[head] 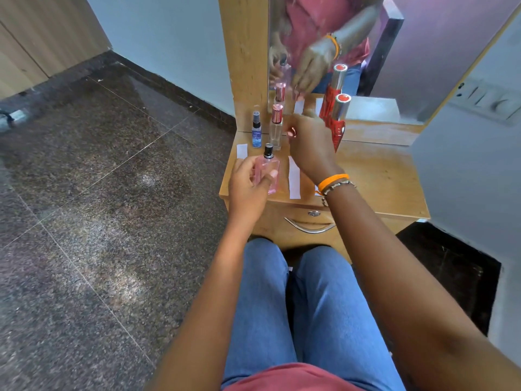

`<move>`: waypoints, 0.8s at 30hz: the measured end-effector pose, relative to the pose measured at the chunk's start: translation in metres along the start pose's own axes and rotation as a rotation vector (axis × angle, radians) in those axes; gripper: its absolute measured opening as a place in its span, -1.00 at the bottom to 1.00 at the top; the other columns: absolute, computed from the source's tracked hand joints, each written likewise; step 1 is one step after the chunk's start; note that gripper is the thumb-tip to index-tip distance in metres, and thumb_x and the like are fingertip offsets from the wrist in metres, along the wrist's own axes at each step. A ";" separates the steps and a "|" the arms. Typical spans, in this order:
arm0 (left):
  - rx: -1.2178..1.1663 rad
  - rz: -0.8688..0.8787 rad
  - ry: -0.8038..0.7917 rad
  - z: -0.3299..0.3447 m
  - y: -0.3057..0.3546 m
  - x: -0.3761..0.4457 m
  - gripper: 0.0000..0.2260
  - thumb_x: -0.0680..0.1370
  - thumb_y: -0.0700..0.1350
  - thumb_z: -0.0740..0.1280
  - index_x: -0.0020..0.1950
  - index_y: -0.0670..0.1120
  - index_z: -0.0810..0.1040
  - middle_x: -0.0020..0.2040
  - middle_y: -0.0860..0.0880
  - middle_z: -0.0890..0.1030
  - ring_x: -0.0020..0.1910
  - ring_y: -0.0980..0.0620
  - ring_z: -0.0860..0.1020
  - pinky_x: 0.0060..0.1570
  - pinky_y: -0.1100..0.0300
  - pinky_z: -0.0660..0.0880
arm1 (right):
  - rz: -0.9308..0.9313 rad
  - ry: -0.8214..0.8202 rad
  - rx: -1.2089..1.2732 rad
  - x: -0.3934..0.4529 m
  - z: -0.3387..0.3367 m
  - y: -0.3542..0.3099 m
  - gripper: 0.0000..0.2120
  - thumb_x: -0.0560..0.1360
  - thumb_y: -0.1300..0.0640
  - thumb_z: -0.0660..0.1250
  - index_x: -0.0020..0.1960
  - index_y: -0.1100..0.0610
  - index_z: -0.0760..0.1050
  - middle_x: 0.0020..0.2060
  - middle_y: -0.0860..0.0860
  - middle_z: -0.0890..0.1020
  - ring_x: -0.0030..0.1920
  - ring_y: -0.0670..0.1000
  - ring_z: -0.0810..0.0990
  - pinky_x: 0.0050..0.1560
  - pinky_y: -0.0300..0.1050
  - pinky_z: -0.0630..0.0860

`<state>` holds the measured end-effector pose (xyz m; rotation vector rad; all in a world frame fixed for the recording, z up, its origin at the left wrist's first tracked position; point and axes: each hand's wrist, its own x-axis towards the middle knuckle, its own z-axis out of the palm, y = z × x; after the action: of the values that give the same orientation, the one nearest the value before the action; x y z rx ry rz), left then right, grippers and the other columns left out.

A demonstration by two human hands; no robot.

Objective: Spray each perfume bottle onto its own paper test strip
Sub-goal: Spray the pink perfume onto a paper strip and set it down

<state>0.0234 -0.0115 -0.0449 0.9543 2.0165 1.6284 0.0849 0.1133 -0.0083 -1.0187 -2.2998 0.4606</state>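
My left hand [248,184] grips a pink perfume bottle [268,172] with a bare black spray nozzle, held over the front left of the wooden dressing table [375,179]. My right hand [308,145] is farther back and pinches a small rose-gold cap [292,132]. Behind stand a clear bottle with a rose-gold cap [276,128] and a small blue spray bottle [256,131]. A tall red bottle with a silver cap [338,119] stands at the right. One white paper strip [294,179] lies right of the pink bottle, another paper strip [242,150] at the left edge.
A mirror [423,52] behind the table reflects the hands and bottles. A drawer with a metal handle [310,225] sits below the tabletop, my knees in blue jeans [296,306] close to it. Dark speckled floor lies to the left, a wall with switches [485,100] to the right.
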 end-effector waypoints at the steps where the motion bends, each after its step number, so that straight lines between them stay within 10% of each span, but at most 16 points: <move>1: -0.002 -0.017 0.015 -0.001 -0.001 0.001 -0.84 0.45 -0.24 0.39 0.02 -0.13 0.55 -0.02 -0.02 0.49 -0.11 0.24 0.47 -0.11 0.49 0.36 | -0.008 0.007 -0.056 0.001 0.008 0.003 -0.76 0.42 0.40 0.22 -0.02 0.20 0.56 0.00 0.18 0.57 -0.06 0.26 0.57 -0.17 -0.01 0.48; 12: -0.116 -0.058 0.050 -0.006 0.001 0.001 -0.71 0.42 -0.22 0.44 -0.04 0.11 0.46 -0.06 0.07 0.60 -0.05 0.19 0.56 -0.11 0.54 0.41 | -0.022 0.016 -0.137 -0.004 0.028 0.013 -0.66 0.42 0.48 0.19 0.15 0.26 0.43 0.03 0.26 0.56 -0.01 0.29 0.55 -0.19 0.04 0.44; 16: -0.156 -0.064 0.004 -0.002 0.003 0.003 -0.72 0.42 -0.23 0.43 -0.05 0.12 0.47 -0.09 0.11 0.62 -0.03 0.16 0.60 0.00 0.36 0.47 | -0.049 0.122 0.221 -0.034 0.006 0.008 -0.61 0.38 0.49 0.11 0.13 0.24 0.46 0.02 0.15 0.60 0.00 0.15 0.58 -0.05 0.05 0.53; 21: -0.173 -0.067 -0.107 0.008 0.011 0.004 -0.73 0.41 -0.21 0.45 -0.08 0.11 0.48 -0.12 0.11 0.63 -0.11 0.25 0.58 0.05 0.21 0.48 | 0.152 -0.254 0.703 -0.076 -0.013 0.013 -0.55 0.40 0.52 0.16 0.15 0.10 0.36 -0.02 -0.07 0.59 -0.06 -0.13 0.60 -0.12 -0.34 0.52; 24: -0.132 -0.047 -0.246 0.017 0.015 0.002 -0.76 0.40 -0.21 0.47 -0.05 0.03 0.51 -0.12 0.07 0.63 -0.12 0.26 0.58 -0.02 0.31 0.47 | 0.165 -0.224 0.710 -0.084 -0.012 0.024 -0.56 0.40 0.43 0.34 0.15 0.05 0.34 0.00 -0.02 0.62 -0.04 -0.07 0.63 -0.06 -0.17 0.56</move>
<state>0.0372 0.0034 -0.0344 0.9978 1.7340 1.5170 0.1513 0.0660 -0.0416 -0.8130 -1.9734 1.3948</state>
